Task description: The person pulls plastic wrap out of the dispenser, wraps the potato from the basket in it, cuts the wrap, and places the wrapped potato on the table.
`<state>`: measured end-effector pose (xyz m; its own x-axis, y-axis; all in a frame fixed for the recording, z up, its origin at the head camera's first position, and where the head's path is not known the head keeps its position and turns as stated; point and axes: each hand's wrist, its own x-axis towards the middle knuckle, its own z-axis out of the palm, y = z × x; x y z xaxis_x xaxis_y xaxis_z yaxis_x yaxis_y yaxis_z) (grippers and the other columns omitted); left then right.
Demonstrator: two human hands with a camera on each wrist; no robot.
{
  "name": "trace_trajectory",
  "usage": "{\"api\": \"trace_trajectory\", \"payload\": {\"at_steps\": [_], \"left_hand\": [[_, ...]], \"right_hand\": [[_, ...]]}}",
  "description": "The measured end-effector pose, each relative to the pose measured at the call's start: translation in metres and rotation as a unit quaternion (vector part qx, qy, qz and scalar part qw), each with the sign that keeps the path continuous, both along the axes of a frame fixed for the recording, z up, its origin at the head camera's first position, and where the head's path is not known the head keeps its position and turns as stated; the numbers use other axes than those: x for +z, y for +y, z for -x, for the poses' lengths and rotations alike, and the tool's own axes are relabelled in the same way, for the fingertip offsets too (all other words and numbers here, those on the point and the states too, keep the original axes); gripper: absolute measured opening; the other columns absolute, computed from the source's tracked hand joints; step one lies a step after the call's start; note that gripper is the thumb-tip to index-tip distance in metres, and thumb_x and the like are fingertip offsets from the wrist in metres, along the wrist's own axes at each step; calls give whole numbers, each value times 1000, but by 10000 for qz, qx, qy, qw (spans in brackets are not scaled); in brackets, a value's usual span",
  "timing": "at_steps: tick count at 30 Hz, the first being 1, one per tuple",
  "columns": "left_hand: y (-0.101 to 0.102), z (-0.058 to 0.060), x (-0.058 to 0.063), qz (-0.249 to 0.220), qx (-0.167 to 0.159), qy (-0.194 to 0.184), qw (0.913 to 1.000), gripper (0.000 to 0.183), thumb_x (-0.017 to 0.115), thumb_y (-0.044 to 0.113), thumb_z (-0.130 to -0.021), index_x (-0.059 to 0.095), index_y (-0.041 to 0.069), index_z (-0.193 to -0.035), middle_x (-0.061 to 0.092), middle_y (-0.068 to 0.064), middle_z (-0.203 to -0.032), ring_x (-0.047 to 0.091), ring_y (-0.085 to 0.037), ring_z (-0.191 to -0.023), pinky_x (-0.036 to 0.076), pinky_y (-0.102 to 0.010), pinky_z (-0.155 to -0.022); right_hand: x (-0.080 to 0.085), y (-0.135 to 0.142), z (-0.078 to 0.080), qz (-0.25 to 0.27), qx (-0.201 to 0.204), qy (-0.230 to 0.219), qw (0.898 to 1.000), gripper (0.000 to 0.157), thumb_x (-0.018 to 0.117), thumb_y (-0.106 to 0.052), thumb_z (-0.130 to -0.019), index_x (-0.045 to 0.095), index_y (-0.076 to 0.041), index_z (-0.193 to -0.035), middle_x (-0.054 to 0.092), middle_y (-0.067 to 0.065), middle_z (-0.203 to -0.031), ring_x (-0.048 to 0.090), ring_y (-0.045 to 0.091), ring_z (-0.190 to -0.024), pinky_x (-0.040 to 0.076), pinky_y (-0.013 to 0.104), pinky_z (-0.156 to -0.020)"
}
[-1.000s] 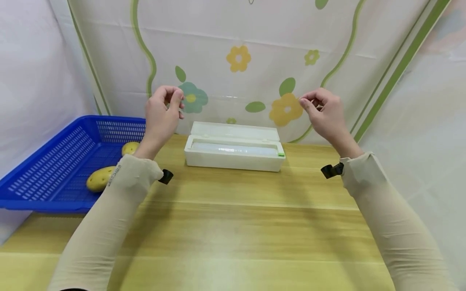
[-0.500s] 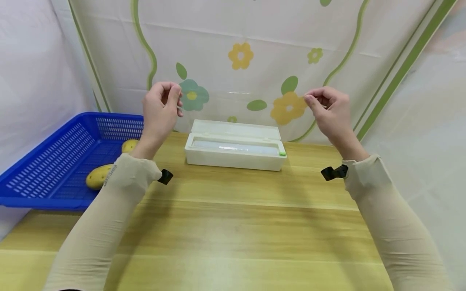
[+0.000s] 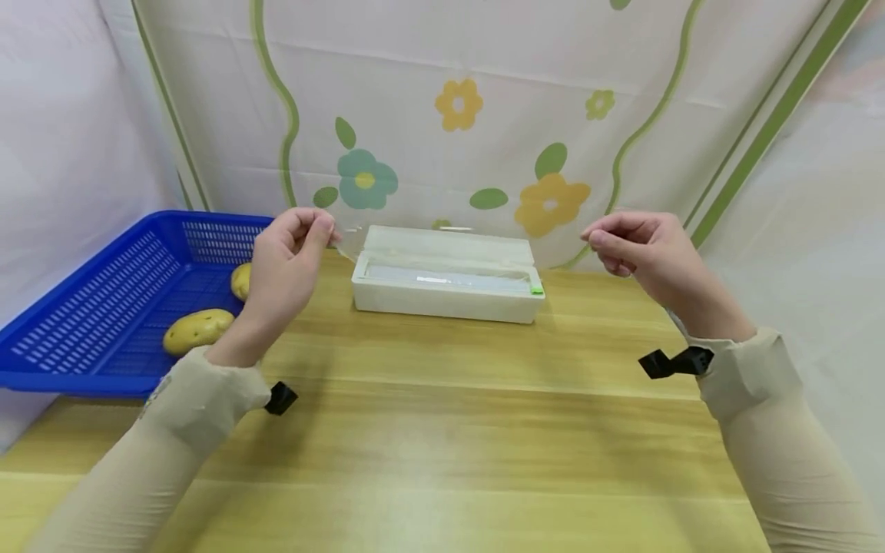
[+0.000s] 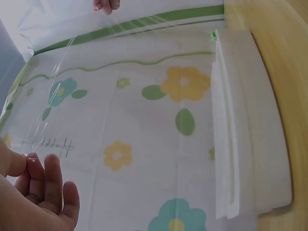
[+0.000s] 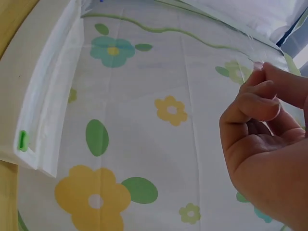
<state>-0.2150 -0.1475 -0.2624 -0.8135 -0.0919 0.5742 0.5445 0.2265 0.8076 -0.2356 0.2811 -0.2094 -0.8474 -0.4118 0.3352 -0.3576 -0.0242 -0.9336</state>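
Observation:
A sheet of clear plastic wrap (image 4: 61, 65) stretches between the two hands, showing mostly as shiny streaks. Its left corner is pinched between thumb and fingers of my left hand (image 3: 285, 269). Opposite, my right hand (image 3: 650, 250) pinches the other corner. Both hands are raised over the table, either side of a long white cling film dispenser (image 3: 445, 301). The dispenser's lid (image 3: 449, 246) stands tipped back, and a translucent roll (image 3: 442, 279) lies inside. At its right end sits a small green slider (image 3: 536, 291). The film's lower edge is hard to make out.
On the left stands a blue plastic basket (image 3: 76, 382) holding a potato (image 3: 197, 330) and another potato (image 3: 240, 281), partly behind the left hand. Behind the wooden table (image 3: 429, 438) hangs a flower-printed curtain (image 3: 415, 92).
Both hands have come down and moved farther apart, pinching the film throughout. More of the potatoes now shows past the left arm. The dispenser stays in place.

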Motion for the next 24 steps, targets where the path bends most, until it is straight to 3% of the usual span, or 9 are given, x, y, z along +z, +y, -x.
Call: {"api": "trace_trajectory", "payload": {"at_steps": [5, 9, 17, 24], "left_hand": [[-9, -16, -18, 17, -518, -432, 9977, 26, 54, 27, -102, 62, 2, -104, 62, -15, -92, 62, -22, -84, 52, -26, -78], [-14, -27, -37, 130, -695, -755, 9946, 27, 53, 25, -103, 61, -1, -104, 61, -17, -92, 63, -20, -83, 52, -26, -78], [-20, -42, -67, 662, -779, -1201, 9875, 31, 53, 29, -103, 62, -1, -106, 63, -16, -91, 61, -22, -85, 52, -25, -76], [-23, -46, -93, 551, -1080, -1746, 9772, 30, 57, 28, -102, 62, -1, -105, 61, -15, -86, 59, -22, -81, 52, -26, -75]], "right_hand": [[-23, 8, -4, 64, 921, -252, 9954, 21, 47, 10, -100, 66, 12, -108, 62, 10, -83, 36, 21, -60, 26, 33, -55], [-44, 10, -10, 278, 1448, -618, 9871, 29, 40, 10, -102, 66, 9, -116, 64, 7, -90, 29, 21, -61, 24, 33, -58], [-73, 18, -31, 155, 1762, -1335, 9751, 31, 42, 10, -101, 69, -1, -112, 66, 4, -93, 26, 21, -61, 22, 34, -59], [-97, 26, -36, -481, 1900, -1877, 9625, 27, 48, 10, -98, 68, -2, -110, 68, 3, -94, 27, 21, -62, 21, 37, -59]]}}
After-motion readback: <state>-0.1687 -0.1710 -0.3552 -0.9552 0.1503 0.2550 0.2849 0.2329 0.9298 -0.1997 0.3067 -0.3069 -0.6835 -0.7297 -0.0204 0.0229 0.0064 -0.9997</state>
